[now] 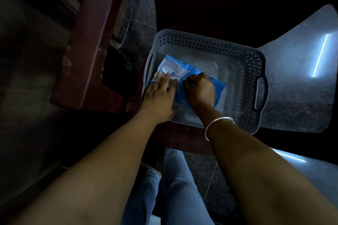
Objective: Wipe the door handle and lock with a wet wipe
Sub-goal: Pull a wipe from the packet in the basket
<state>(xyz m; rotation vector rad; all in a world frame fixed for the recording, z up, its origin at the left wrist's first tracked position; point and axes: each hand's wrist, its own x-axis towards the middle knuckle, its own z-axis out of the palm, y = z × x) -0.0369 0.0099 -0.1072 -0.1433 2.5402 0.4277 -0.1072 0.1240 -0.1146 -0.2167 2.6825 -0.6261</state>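
A blue and white pack of wet wipes (184, 71) lies inside a grey perforated plastic basket (252, 71). My left hand (159, 95) rests flat on the pack's left end, fingers spread, pressing it down. My right hand (200, 88) sits on the middle of the pack with its fingertips pinched at the pack's top face; whether a wipe is between them is hidden in the dim light. A silver bangle (217, 124) circles my right wrist. No door handle or lock shows in this view.
The basket stands on a dark maroon plastic stool or chair (182, 140). Another maroon chair (86, 56) is at the left with a black bag (118, 75) beside it. Speckled floor tiles (296, 82) reflect light at the right. My jeans-clad legs (175, 188) are below.
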